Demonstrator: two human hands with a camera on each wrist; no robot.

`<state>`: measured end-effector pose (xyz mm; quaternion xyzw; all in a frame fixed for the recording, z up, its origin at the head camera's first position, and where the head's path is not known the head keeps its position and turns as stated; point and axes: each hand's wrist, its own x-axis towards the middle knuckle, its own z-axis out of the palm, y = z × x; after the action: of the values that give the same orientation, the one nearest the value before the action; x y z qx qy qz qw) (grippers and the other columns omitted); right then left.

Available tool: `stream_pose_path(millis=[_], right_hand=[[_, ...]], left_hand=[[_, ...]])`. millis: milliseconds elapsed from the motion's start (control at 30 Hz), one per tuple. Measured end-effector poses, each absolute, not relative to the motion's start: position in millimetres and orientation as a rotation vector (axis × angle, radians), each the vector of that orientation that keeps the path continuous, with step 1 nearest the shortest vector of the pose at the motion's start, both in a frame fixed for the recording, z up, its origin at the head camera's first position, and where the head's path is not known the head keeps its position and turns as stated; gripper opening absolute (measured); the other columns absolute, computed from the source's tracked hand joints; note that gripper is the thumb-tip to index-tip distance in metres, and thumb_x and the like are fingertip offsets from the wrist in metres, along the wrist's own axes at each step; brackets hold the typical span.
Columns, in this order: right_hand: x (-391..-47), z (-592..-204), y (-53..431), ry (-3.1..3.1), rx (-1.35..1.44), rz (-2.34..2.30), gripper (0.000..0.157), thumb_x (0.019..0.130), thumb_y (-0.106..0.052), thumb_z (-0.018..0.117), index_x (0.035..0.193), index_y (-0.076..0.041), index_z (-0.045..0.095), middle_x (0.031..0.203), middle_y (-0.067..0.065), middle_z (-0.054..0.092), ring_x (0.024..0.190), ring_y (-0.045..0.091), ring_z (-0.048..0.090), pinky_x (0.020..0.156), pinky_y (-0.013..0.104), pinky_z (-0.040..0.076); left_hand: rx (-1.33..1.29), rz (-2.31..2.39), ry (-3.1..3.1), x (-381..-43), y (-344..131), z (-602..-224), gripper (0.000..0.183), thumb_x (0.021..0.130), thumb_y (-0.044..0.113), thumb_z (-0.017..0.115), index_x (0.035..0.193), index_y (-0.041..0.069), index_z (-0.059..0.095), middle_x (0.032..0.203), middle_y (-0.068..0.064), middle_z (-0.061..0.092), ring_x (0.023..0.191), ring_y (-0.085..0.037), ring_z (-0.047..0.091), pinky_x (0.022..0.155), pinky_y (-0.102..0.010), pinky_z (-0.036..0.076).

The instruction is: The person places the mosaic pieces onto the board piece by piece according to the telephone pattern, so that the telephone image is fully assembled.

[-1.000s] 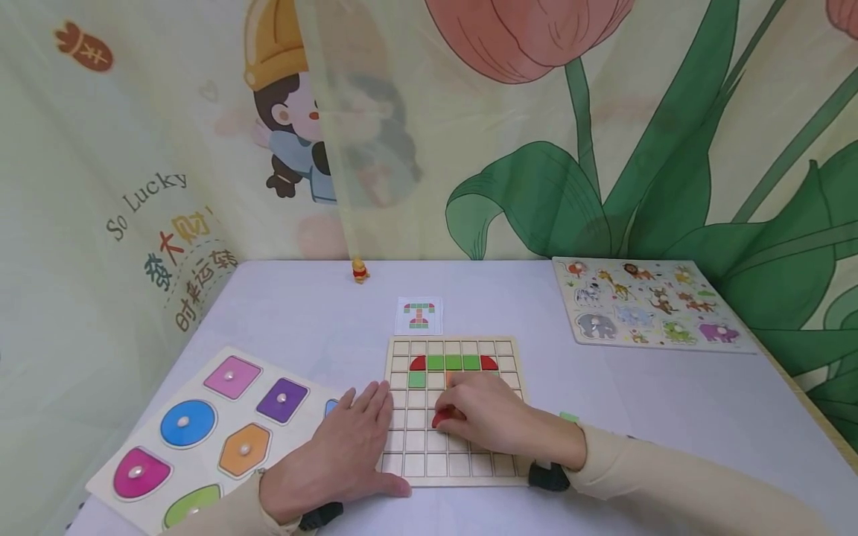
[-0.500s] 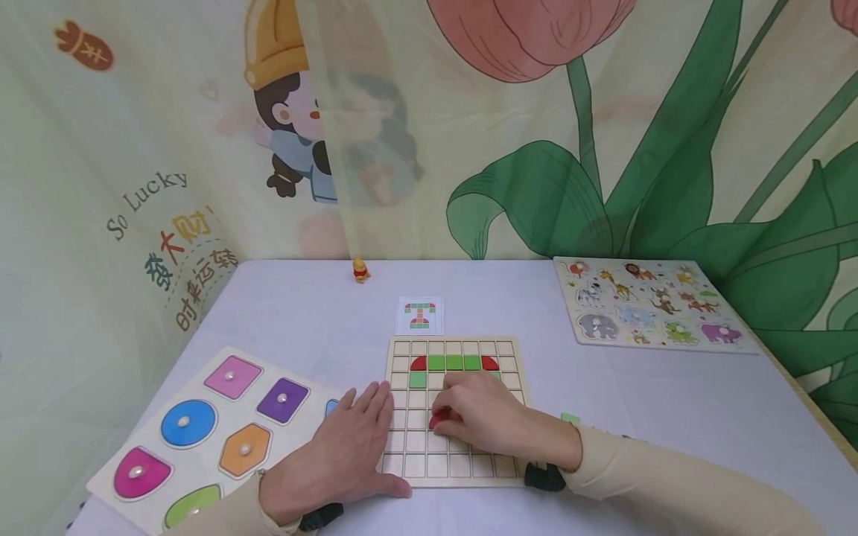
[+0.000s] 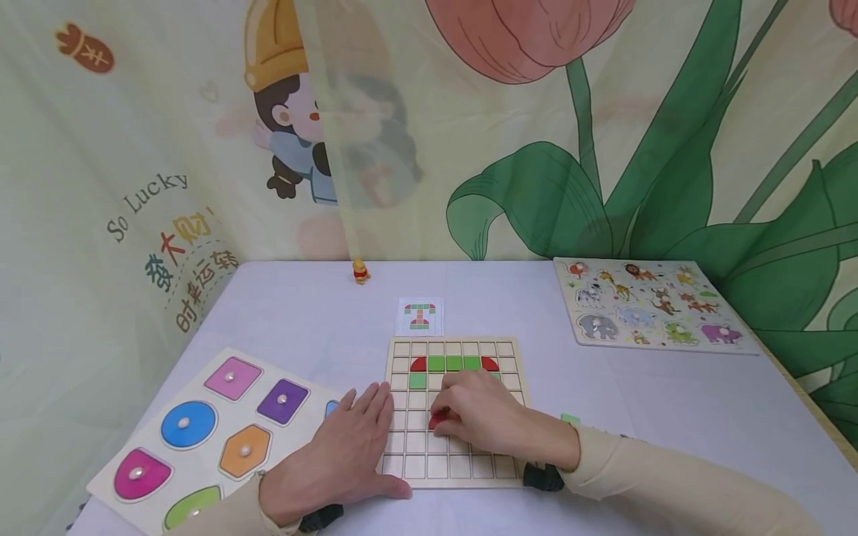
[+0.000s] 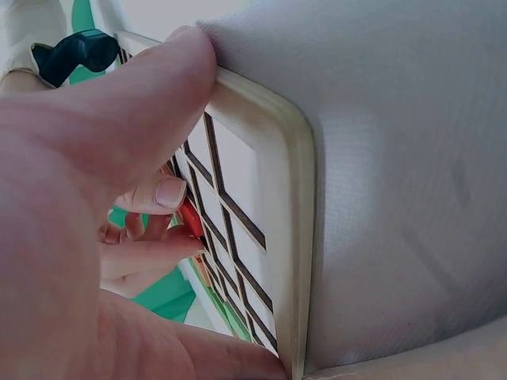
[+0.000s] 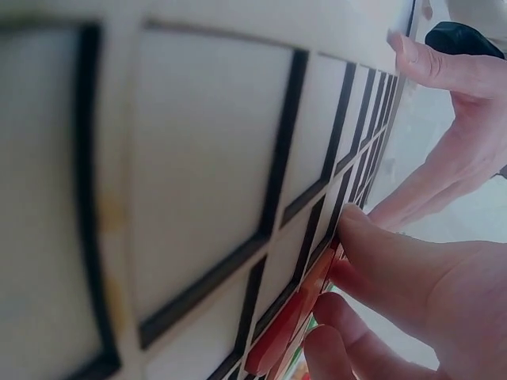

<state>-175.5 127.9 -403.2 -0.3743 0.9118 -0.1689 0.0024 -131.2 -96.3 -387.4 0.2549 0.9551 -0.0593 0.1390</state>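
My right hand [image 3: 479, 409] bends over the middle of a wooden grid board [image 3: 415, 470], pinching a red tile [image 3: 438, 420] between thumb and finger. In the left wrist view, the red tile [image 4: 192, 218] sits right at the grid between those fingertips. The right wrist view has another red tile [image 5: 273, 339] lying on the board near the fingers. Green tiles [image 3: 453, 363] with a red rounded tile at each end form a row near the top; a green tile [image 3: 418, 380] sits below its left end. My left hand [image 3: 351, 447], fingers straight, rests along the board's left edge.
A pattern card [image 3: 420, 317] lies beyond the board. A shape-puzzle board [image 3: 224, 406] is at the left, partly under the left forearm; an animal puzzle board [image 3: 653, 305] is at the back right. A small bear figure [image 3: 360, 272] stands behind. A loose green tile [image 3: 570, 418] peeks past the right wrist.
My right hand has shifted slightly left over the grid with the red tile, then stays nearly still. The left hand keeps its place at the board's edge.
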Motion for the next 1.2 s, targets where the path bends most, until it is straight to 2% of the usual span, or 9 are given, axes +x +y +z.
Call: stream_pose_path(millis=[367, 533, 633, 800, 933, 1200], right_hand=[[-172, -398, 132, 2.874, -1.147, -0.565, 0.020, 0.081, -0.031, 0.088, 0.097, -0.019, 0.083, 0.079, -0.010, 0.066, 0.064, -0.001, 0.044, 0.060, 0.016, 0.035], [-171, -392, 144, 2.936, -1.081, -0.601, 0.020, 0.083, -0.032, 0.086, 0.097, -0.018, 0.083, 0.088, -0.009, 0.073, 0.071, 0.001, 0.055, 0.065, 0.019, 0.044], [-170, -388, 157, 2.985, -1.002, -0.601, 0.019, 0.082, -0.031, 0.086, 0.097, -0.020, 0.083, 0.087, -0.009, 0.073, 0.073, 0.003, 0.058, 0.066, 0.022, 0.047], [-168, -385, 187, 3.038, -0.843, -0.600, 0.021, 0.081, -0.028, 0.087, 0.100, -0.019, 0.082, 0.086, -0.008, 0.072, 0.068, 0.002, 0.057, 0.064, 0.022, 0.044], [-163, -384, 213, 3.081, -0.724, -0.593, 0.024, 0.080, -0.025, 0.088, 0.102, -0.017, 0.082, 0.090, -0.006, 0.074, 0.075, 0.005, 0.062, 0.064, 0.020, 0.046], [-152, -382, 259, 3.126, -0.457, -0.459, 0.026, 0.080, -0.029, 0.088, 0.103, -0.019, 0.081, 0.092, -0.009, 0.072, 0.077, 0.007, 0.061, 0.061, 0.022, 0.045]], left_hand=[[0.751, -0.188, 2.768, -131, -96, -388, 0.123, 0.073, 0.087, 0.063, 0.155, -0.001, 0.040, 0.165, -0.017, 0.036, 0.154, -0.031, 0.035, 0.123, -0.052, 0.033], [0.757, -0.187, 2.767, -131, -96, -389, 0.123, 0.073, 0.087, 0.063, 0.155, -0.001, 0.040, 0.165, -0.017, 0.036, 0.154, -0.031, 0.035, 0.123, -0.052, 0.033], [0.756, -0.192, 2.764, -131, -95, -389, 0.122, 0.073, 0.087, 0.064, 0.155, -0.001, 0.040, 0.165, -0.017, 0.037, 0.154, -0.031, 0.036, 0.123, -0.052, 0.033], [0.762, -0.196, 2.762, -131, -95, -389, 0.122, 0.073, 0.087, 0.064, 0.155, -0.001, 0.040, 0.165, -0.017, 0.037, 0.154, -0.031, 0.036, 0.123, -0.052, 0.034], [0.752, -0.174, 2.751, -132, -96, -388, 0.122, 0.074, 0.086, 0.064, 0.155, -0.002, 0.040, 0.166, -0.018, 0.036, 0.154, -0.032, 0.035, 0.123, -0.053, 0.033], [0.726, -0.146, 2.740, -133, -96, -386, 0.123, 0.073, 0.086, 0.065, 0.155, -0.002, 0.039, 0.166, -0.018, 0.035, 0.155, -0.032, 0.034, 0.124, -0.053, 0.032]])
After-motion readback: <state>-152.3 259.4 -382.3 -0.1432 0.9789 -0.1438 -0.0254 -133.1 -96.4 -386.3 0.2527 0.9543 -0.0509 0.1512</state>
